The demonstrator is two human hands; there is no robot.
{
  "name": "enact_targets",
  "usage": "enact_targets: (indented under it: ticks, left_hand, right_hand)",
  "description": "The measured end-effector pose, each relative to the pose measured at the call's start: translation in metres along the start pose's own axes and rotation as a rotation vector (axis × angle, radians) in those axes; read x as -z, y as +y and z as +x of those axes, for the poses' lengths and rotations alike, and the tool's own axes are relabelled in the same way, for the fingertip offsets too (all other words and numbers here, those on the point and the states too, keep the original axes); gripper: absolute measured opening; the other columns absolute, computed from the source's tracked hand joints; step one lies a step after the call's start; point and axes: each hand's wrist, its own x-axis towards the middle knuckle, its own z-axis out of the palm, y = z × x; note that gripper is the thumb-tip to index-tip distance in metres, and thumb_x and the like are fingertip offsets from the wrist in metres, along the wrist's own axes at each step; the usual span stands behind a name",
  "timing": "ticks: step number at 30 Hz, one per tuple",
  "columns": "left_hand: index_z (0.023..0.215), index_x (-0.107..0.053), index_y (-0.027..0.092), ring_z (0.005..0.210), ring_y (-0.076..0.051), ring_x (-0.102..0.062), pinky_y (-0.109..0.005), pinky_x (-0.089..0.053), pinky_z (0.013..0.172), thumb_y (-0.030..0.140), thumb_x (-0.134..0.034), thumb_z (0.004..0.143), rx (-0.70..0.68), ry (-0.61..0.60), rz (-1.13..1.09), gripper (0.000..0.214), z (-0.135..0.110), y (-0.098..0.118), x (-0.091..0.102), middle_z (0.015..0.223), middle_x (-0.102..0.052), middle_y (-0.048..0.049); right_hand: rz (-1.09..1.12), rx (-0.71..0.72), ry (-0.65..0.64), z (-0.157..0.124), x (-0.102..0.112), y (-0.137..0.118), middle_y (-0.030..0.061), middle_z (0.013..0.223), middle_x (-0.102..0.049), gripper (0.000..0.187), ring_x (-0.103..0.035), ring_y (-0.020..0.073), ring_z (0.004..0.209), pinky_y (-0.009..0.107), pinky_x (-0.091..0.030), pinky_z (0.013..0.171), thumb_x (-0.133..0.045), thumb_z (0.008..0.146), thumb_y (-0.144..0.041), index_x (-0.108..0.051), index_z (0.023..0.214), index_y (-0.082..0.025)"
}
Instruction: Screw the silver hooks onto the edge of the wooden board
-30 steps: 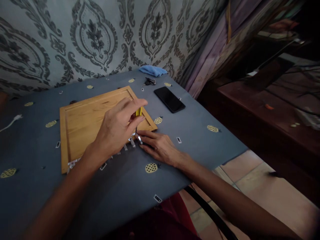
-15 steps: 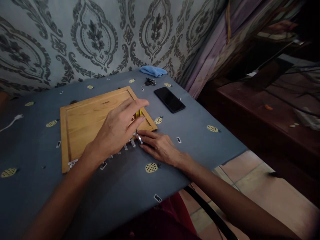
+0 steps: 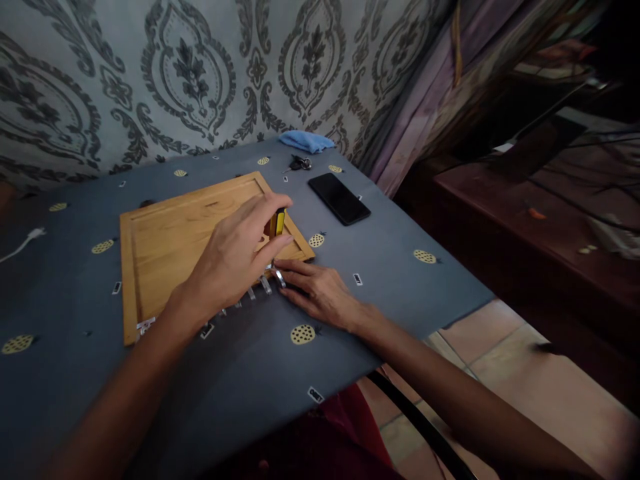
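A wooden framed board (image 3: pixel 175 247) lies flat on the table. Along its near edge runs a metal hook rail (image 3: pixel 265 285), with several hooks jutting toward me; my left forearm hides part of it. My left hand (image 3: pixel 240 240) is over the board's right part, its fingers around the upright yellow-and-black handle of a screwdriver (image 3: pixel 279 223). The screwdriver's tip is hidden behind the hand. At the rail's right end, my right hand (image 3: pixel 317 290) rests low on the table, its fingertips closed against the last hook.
A black phone (image 3: pixel 340 199), a bunch of keys (image 3: pixel 299 163) and a blue cloth (image 3: pixel 307 141) lie beyond the board on the patterned tablecloth (image 3: pixel 350 360). A white cable (image 3: pixel 25 243) is at the far left. The table's right edge drops to a tiled floor (image 3: pixel 493 347).
My left thumb and index finger have shifted slightly around the screwdriver's handle, and more of its yellow-and-black top shows. My right hand and the board have stayed in place.
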Motion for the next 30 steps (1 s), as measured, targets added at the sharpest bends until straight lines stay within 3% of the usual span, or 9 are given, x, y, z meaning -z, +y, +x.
enact_targets:
  ticks: [4, 9, 14, 30]
  left_hand:
    - [0.122, -0.064, 0.018, 0.091, -0.017, -0.071, -0.031, -0.06, 0.085, 0.008, -0.064, 0.09, 0.004, 0.02, 0.011, 0.034, 0.001, 0.001, 0.0, 0.114, -0.073, -0.0056]
    - [0.128, -0.061, 0.019, 0.088, -0.017, -0.072, -0.032, -0.06, 0.084, 0.006, -0.058, 0.091, 0.042, -0.058, -0.019, 0.04, 0.002, 0.002, 0.01, 0.115, -0.074, -0.0044]
    - [0.13, -0.059, 0.021, 0.096, -0.019, -0.073, -0.034, -0.06, 0.088, 0.01, -0.054, 0.092, 0.035, -0.011, 0.006, 0.039, 0.002, 0.003, 0.017, 0.125, -0.07, -0.006]
    - [0.13, -0.059, 0.018, 0.09, -0.018, -0.073, -0.035, -0.059, 0.088, 0.008, -0.056, 0.092, 0.057, -0.092, 0.045, 0.039, 0.002, 0.004, 0.013, 0.121, -0.072, -0.007]
  right_hand:
    - [0.007, -0.006, -0.008, 0.0, -0.001, 0.0, 0.0123, 0.144, -0.065, 0.035, -0.071, 0.0255, 0.121, 0.042, -0.062, 0.097, -0.051, 0.104, -0.027, -0.067, 0.133, -0.017]
    - [0.022, -0.004, 0.009, 0.0, -0.001, 0.001, 0.0121, 0.144, -0.065, 0.036, -0.071, 0.0254, 0.12, 0.042, -0.062, 0.098, -0.052, 0.104, -0.026, -0.066, 0.136, -0.017]
    - [0.033, 0.01, 0.01, 0.0, 0.0, 0.0, 0.0131, 0.144, -0.065, 0.037, -0.071, 0.0264, 0.121, 0.044, -0.063, 0.096, -0.051, 0.104, -0.026, -0.064, 0.138, -0.018]
    - [0.027, -0.01, -0.01, 0.0, 0.0, 0.0, 0.0122, 0.144, -0.065, 0.034, -0.07, 0.0257, 0.121, 0.043, -0.061, 0.099, -0.053, 0.103, -0.025, -0.068, 0.133, -0.017]
